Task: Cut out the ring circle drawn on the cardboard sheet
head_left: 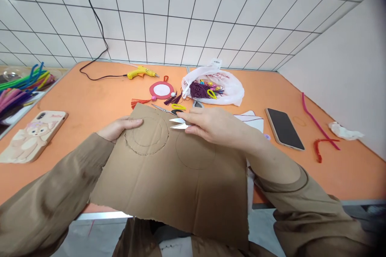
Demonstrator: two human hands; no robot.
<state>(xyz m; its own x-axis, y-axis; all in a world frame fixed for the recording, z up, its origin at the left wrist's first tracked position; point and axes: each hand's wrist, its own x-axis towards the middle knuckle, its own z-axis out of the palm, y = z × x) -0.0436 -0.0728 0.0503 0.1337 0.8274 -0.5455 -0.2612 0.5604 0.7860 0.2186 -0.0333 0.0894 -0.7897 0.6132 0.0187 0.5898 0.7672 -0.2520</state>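
Note:
My left hand (120, 127) grips the upper left edge of a sheet of brown cardboard (177, 192), thumb on top. Rings are marked near that thumb, the outer one with a rough, partly cut line; a fainter circle is drawn to the right. Wrapped around a pair of scissors (179, 125), my right hand (208, 124) keeps the parted blades over the upper part of the sheet, pointing left. The scissors' handles are hidden by the fingers. Just behind the cardboard lie a slim metal tool with a dark end (164, 109) and a yellow loop (178, 107).
A yellow glue gun (140, 73), a red-rimmed round ornament (162, 90) with tassels and a white plastic bag (232, 88) of craft bits lie at the back. Phones lie left (34, 134) and right (284, 128). Pipe cleaners (24, 84) fill the far left; others (319, 120) lie right.

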